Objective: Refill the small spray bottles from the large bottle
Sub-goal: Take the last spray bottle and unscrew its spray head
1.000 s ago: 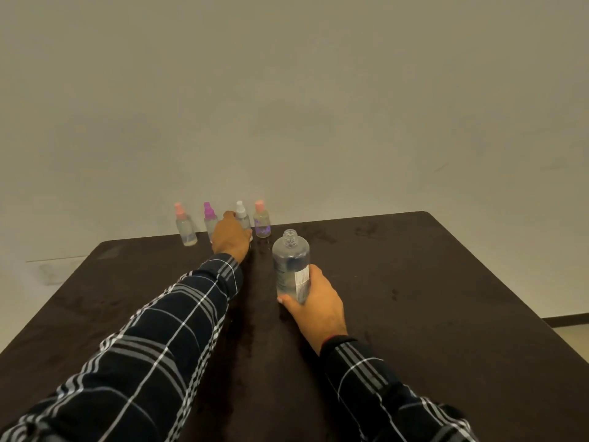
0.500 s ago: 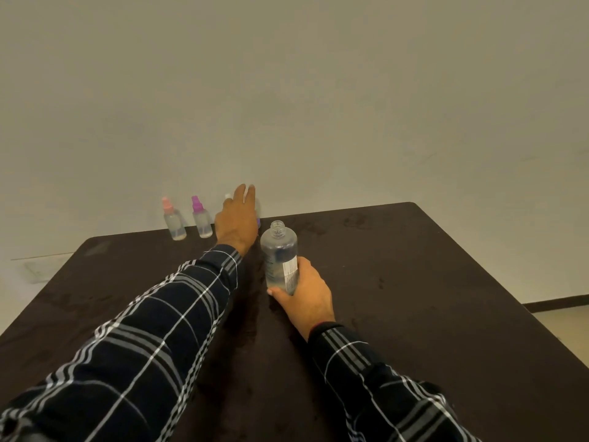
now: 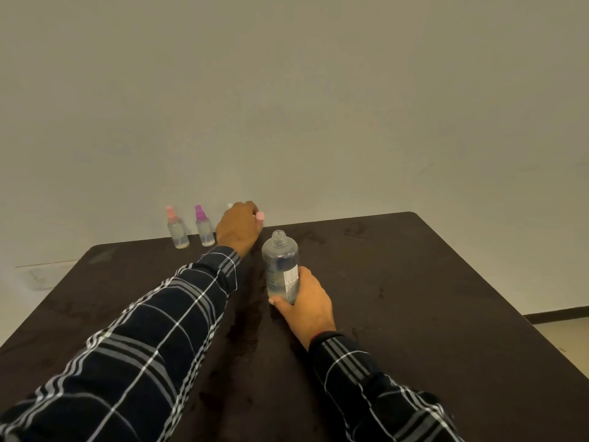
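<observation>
The large clear bottle (image 3: 279, 266) stands upright and uncapped on the dark table (image 3: 430, 282), and my right hand (image 3: 307, 304) grips its lower part. Along the far edge stand small spray bottles: a pink-capped bottle (image 3: 177, 231) and a purple-capped bottle (image 3: 204, 231) to the left. My left hand (image 3: 238, 228) reaches over the other two, with its fingers curled round the second pink-capped bottle, of which only the cap (image 3: 260, 216) shows. The tip of a white cap (image 3: 230, 206) peeks out behind the hand; both bodies are hidden.
A plain wall rises right behind the table's far edge. Floor and a dark skirting strip (image 3: 557, 315) show past the table's right side. Both my plaid sleeves lie over the near half of the table.
My left hand's fingers, stretched out over the bottles half a second ago, have curled down round the right pink-capped bottle. My right hand keeps its hold on the large bottle.
</observation>
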{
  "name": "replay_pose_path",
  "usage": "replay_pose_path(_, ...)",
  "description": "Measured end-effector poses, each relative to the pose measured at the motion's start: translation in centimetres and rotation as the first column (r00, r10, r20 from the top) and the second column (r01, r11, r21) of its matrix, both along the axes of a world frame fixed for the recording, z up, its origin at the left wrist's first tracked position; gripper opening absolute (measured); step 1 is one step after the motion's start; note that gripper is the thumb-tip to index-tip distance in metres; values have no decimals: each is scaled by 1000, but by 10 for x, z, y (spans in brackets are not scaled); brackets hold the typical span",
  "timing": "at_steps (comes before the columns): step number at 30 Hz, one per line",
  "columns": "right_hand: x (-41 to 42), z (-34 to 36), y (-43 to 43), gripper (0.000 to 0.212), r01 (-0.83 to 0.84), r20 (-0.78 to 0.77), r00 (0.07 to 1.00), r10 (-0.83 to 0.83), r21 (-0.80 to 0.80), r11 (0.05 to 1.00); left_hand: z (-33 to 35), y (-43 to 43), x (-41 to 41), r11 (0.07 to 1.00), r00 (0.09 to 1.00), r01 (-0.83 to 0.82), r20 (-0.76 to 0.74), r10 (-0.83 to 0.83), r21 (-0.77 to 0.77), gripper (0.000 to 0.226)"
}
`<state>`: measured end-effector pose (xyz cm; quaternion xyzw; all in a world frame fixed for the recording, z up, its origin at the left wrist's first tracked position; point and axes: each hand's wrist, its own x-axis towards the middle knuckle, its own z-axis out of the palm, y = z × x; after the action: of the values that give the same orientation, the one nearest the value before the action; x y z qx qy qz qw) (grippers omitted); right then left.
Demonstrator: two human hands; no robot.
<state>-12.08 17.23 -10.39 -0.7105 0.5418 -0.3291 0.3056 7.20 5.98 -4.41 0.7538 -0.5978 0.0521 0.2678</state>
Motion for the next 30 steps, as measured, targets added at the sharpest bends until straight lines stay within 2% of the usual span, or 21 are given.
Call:
replay_pose_path(8, 2, 4, 1, 63, -3, -30, 1000, 4, 32, 999, 6, 71, 12, 993, 984, 64, -174, -45, 103, 18)
replay_pose_path(13, 1, 17, 5, 65, -23, -50, 998, 28, 102, 995, -1, 148, 19, 987, 953, 139, -283, -111, 81, 19)
replay_pose_path(16, -2, 29, 12, 87, -49, -69, 996, 61, 167, 985, -11, 188, 18, 978, 929, 197, -332, -165, 65, 23)
replay_pose_path(18, -4, 33, 23, 111, -37, -9, 999, 40, 201, 979, -18, 209, 16, 974, 917, 221, -348, -195, 38, 22)
replay_pose_path(19, -5, 34, 30, 114, -18, 26, 1000, 14, 185, 983, -21, 217, 14, 974, 913, 225, -354, -205, 16, 19)
replay_pose_path(21, -7, 31, 46, 104, 30, 28, 999, -31, 59, 998, -23, 225, 10, 974, 912, 228, -348, -216, -7, 18)
replay_pose_path(24, -7, 25, 68, 70, 55, -32, 997, -64, -236, 970, -23, 229, 7, 967, 907, 247, -364, -210, 58, 32)
replay_pose_path(26, -3, 25, 74, 46, 44, 4, 999, -45, -342, 939, -25, 229, 5, 972, 885, 221, -434, -169, 73, 36)
replay_pose_path(28, 6, 32, 76, 29, -13, 66, 997, 32, -268, 963, -26, 228, 2, 979, 856, 192, -499, -134, 67, 32)
replay_pose_path(30, 20, 41, 75, 24, -130, 147, 979, 143, -91, 987, -28, 226, 1, 979, 848, 184, -518, -112, 89, 30)
